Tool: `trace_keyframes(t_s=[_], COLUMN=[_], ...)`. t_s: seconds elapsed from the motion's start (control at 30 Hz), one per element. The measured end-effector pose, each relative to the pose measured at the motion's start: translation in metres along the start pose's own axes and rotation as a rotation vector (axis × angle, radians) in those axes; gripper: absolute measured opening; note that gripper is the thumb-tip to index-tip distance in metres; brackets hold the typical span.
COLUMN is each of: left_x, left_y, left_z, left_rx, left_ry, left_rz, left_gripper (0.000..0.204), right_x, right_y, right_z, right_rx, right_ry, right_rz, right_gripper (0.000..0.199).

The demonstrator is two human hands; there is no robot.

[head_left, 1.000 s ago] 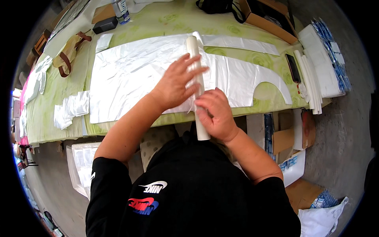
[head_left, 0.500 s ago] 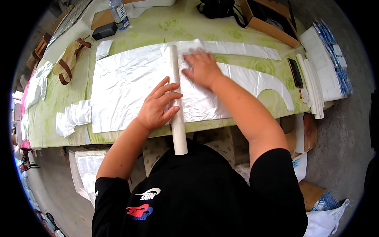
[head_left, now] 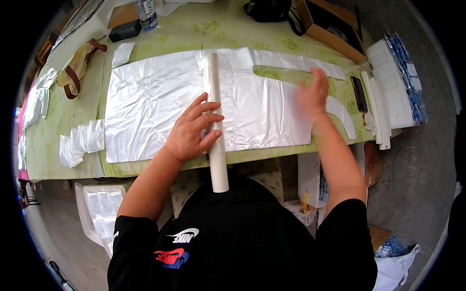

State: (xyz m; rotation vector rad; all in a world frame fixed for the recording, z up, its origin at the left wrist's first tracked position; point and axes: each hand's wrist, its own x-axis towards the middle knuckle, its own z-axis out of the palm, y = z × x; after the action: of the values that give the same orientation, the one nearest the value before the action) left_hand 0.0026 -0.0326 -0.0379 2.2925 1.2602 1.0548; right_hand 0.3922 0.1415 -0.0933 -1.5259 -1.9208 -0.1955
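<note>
A thin, creased white plastic bag (head_left: 150, 106) lies flat on the table, its two strap-like ends pointing right. Across its middle rests a long whitish tube (head_left: 220, 165), running from the far edge of the bag towards my body. My left hand (head_left: 191, 127) lies on the tube with fingers spread, their tips over its top. Over at the right, my right hand (head_left: 314, 94) is above the bag near the gap between the two straps. Motion smears its fingers, so whether they hold any plastic cannot be made out.
Folded white plastic packs (head_left: 85, 140) lie left of the bag. On the right are a phone (head_left: 359, 94), white rolls (head_left: 377, 109) and blue packets (head_left: 410, 82). A cardboard box (head_left: 330, 29), black bag (head_left: 269, 9) and bottle (head_left: 146, 14) stand at the back.
My right hand has moved right, from beside the tube to the strap end. The bag's right part now lies flatter and wider. My left hand stays on the tube.
</note>
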Motion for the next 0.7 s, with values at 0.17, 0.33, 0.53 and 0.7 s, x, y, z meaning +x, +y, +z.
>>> trace_keyframes(t_s=[0.17,0.33,0.53,0.7], left_x=[-0.001,-0.002,-0.014,-0.004], left_y=[0.000,-0.005,-0.020,-0.018], left_z=[-0.001,0.002,0.012,-0.011], left_rx=[0.004,-0.052,-0.388,-0.237], left_ry=[0.015,0.034,0.270,0.336], left_rz=[-0.005,-0.032,-0.217,0.066], left_gripper=[0.023,0.021,0.014,0.026], right_x=[-0.012,0.017,-0.037,-0.082], right_y=[-0.127,-0.148,-0.222,-0.266], right_z=[0.006,0.010,-0.026,-0.033], right_rx=[-0.054,0.003,0.484,0.535], right_ry=[-0.383,-0.541,-0.364,-0.489], right_rz=[0.034,0.106,-0.555,-0.616], right_gripper=[0.076,0.075,0.069,0.042])
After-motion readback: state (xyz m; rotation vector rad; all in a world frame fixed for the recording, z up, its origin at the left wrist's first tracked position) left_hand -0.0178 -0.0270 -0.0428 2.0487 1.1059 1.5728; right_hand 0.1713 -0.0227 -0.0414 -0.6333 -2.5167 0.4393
